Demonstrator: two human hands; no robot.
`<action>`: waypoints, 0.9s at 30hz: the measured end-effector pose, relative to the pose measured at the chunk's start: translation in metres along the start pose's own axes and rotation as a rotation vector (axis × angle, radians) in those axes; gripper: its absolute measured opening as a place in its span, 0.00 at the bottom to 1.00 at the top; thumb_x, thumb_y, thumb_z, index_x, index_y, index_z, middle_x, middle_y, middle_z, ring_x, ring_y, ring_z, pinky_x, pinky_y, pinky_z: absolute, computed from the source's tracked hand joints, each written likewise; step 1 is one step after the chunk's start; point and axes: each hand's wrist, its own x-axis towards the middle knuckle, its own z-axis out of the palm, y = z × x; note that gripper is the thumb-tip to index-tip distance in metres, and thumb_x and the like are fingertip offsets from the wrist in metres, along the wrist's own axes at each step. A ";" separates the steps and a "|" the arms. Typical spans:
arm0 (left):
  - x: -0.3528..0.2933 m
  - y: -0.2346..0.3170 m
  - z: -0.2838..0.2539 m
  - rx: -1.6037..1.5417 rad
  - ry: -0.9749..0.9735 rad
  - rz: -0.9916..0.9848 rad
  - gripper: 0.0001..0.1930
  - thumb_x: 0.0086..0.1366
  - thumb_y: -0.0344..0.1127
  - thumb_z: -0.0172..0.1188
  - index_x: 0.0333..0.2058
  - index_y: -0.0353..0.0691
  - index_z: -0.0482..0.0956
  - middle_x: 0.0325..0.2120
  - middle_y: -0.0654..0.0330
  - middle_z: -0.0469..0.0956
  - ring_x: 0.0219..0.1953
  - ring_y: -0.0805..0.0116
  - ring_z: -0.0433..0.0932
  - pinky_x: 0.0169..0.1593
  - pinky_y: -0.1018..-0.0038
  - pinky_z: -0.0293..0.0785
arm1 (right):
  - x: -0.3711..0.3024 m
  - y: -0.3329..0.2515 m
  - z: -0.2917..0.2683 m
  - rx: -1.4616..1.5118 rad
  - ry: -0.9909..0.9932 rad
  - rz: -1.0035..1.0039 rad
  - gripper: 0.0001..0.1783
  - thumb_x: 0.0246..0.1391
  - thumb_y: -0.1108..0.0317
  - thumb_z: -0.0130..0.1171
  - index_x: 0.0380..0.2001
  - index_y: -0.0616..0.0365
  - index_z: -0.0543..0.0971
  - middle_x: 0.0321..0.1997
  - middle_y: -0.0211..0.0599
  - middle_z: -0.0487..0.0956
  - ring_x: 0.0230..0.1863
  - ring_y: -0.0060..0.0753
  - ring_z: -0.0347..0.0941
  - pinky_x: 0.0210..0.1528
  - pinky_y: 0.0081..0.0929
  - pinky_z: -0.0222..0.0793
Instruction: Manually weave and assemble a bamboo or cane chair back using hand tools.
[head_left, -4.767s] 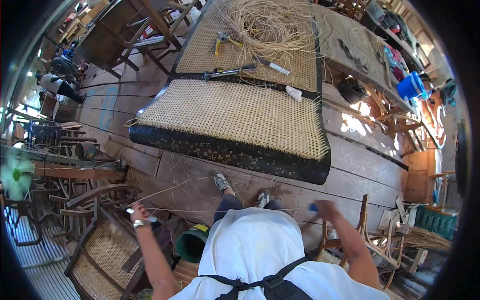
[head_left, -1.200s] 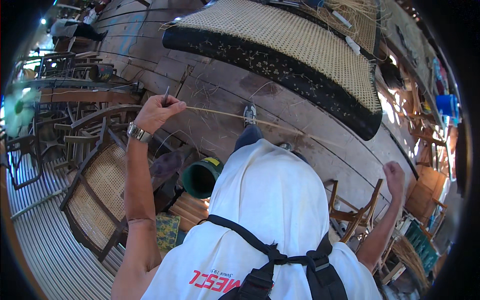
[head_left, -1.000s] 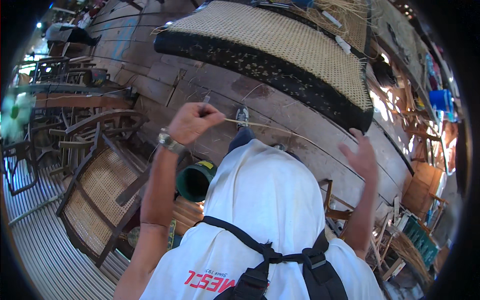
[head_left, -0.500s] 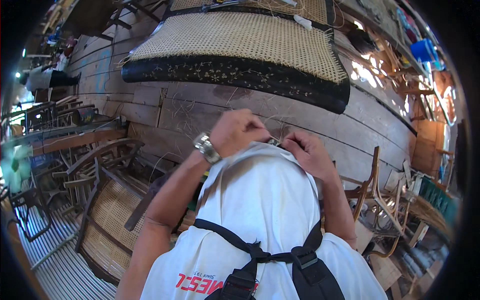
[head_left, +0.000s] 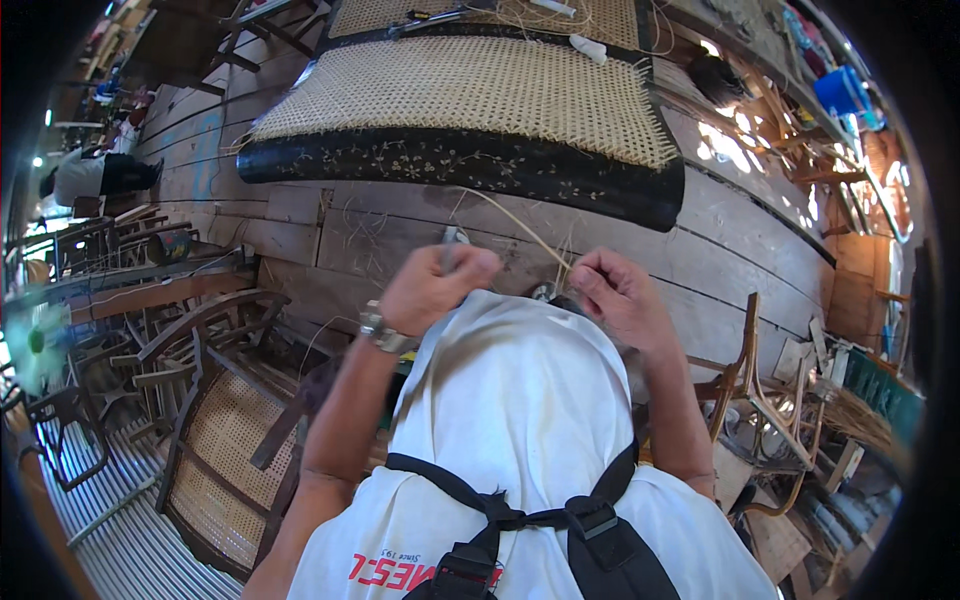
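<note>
Pinched in my right hand (head_left: pixel 615 295) is the end of a thin pale cane strand (head_left: pixel 525 228), which arcs up and left toward the bench's front edge. My left hand (head_left: pixel 432 288), with a metal watch on its wrist, is closed. A small greyish thing (head_left: pixel 455 236) sticks up past its fingers, too blurred to name. Both hands are apart, just beyond my white shirt (head_left: pixel 510 380). Ahead of them lies a seat panel of woven cane (head_left: pixel 470 85) with frayed ends at its right side. Its black front rail (head_left: pixel 440 155) carries painted pale flowers and vines.
Hand tools (head_left: pixel 430 20), loose strands and a small white object (head_left: pixel 588 48) rest on the far part of the cane piece. Chair frames (head_left: pixel 225 450) crowd the left; more frames (head_left: pixel 750 390) stand right. A person (head_left: pixel 95 178) is at far left. Cane scraps litter the plank floor (head_left: pixel 290 235).
My hands have moved apart, the left drawing back to the left. The cane strand now shows stretched out from my right hand. My view has shifted slightly.
</note>
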 end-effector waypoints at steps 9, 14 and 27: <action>0.037 0.002 0.011 -0.226 0.330 0.277 0.08 0.63 0.33 0.63 0.39 0.36 0.82 0.31 0.63 0.81 0.27 0.84 0.73 0.27 0.87 0.65 | 0.016 -0.020 0.020 -0.105 -0.157 0.127 0.08 0.62 0.68 0.54 0.37 0.62 0.76 0.23 0.23 0.73 0.24 0.12 0.67 0.26 0.13 0.63; 0.032 0.012 -0.003 -0.237 0.367 0.167 0.09 0.61 0.32 0.65 0.39 0.36 0.82 0.29 0.62 0.83 0.18 0.88 0.66 0.18 0.87 0.53 | 0.001 -0.012 0.010 -0.083 -0.214 0.167 0.10 0.61 0.66 0.56 0.38 0.62 0.76 0.25 0.23 0.73 0.25 0.13 0.67 0.28 0.14 0.65; 0.051 0.002 0.009 -0.133 0.514 0.525 0.08 0.63 0.30 0.63 0.40 0.36 0.79 0.28 0.62 0.82 0.27 0.80 0.77 0.33 0.84 0.72 | 0.047 -0.017 0.045 0.020 -0.128 0.110 0.08 0.61 0.70 0.54 0.40 0.63 0.76 0.23 0.25 0.71 0.21 0.15 0.66 0.24 0.16 0.64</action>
